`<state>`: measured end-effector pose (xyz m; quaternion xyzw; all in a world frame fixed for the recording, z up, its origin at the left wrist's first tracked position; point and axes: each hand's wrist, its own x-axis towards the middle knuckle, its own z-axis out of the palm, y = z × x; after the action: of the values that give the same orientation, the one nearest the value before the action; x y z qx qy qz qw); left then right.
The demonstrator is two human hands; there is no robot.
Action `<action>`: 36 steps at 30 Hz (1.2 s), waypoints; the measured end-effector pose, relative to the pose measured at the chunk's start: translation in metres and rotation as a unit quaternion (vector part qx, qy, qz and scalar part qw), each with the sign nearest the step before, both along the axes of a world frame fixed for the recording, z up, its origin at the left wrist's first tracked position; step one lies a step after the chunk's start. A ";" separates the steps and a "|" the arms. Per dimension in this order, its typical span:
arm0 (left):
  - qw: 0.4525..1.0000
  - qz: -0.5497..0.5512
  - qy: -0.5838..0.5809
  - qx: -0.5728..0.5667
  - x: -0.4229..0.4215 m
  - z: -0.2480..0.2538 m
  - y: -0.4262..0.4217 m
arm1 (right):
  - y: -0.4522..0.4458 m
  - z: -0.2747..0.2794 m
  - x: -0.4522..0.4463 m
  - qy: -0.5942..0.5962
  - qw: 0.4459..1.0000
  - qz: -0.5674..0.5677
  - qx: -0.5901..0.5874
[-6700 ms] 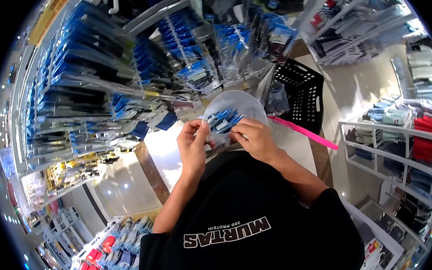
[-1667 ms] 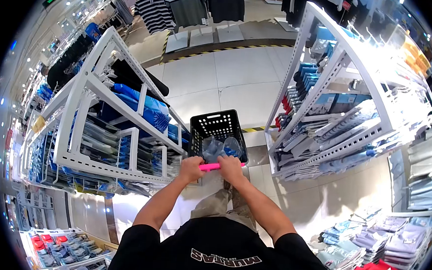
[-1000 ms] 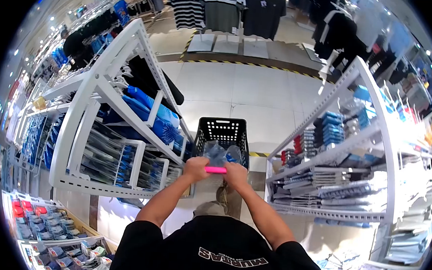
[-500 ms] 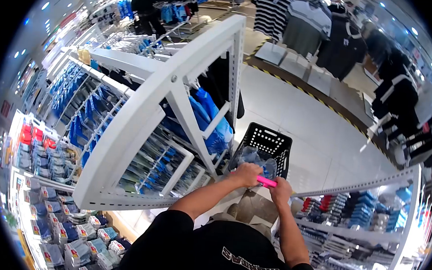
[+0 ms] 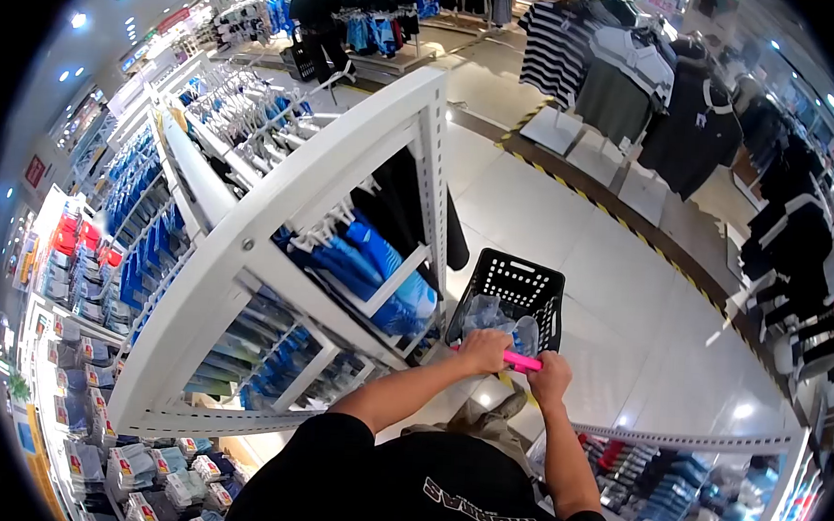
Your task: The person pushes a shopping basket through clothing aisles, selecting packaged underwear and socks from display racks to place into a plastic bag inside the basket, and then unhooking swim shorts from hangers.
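Note:
Both of my hands are closed around a bright pink handle in front of my body. My left hand grips its left end, and my right hand wraps the right end. Just beyond the handle is a black shopping basket with square holes in its walls. Inside the basket lie clear plastic items, with some blue among them; their exact kind I cannot make out. What joins the handle to the basket is hidden by my hands.
A white metal rack with hanging blue clothes stands close on my left. Packaged goods fill shelves at lower right. Black-and-yellow tape edges a platform with shirts. Farther off, a person in black stands by clothing racks.
The view has shifted forward along the aisle: the white rack and right shelf sit lower and nearer, and more of the distant person shows. Both hands keep hold of the pink handle.

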<state>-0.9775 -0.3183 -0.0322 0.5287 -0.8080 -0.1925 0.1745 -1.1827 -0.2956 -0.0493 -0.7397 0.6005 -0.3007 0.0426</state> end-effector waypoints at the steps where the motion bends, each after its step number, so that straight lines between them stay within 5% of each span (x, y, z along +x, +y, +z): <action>1: 1.000 0.015 0.004 0.002 -0.006 0.000 -0.008 | -0.012 0.000 -0.006 0.002 1.000 0.009 0.002; 18: 0.970 0.231 -0.040 0.066 -0.067 0.011 -0.150 | -0.236 -0.004 -0.051 -0.015 0.983 0.183 0.018; 36: 0.949 0.314 0.008 0.013 -0.034 0.005 -0.273 | -0.406 0.002 0.002 0.043 0.959 0.273 0.063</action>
<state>-1.0118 -0.5913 -0.0270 0.7563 -0.5972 -0.1429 0.2259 -1.1807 -0.7011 -0.0470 -0.8833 0.3952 -0.2071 0.1438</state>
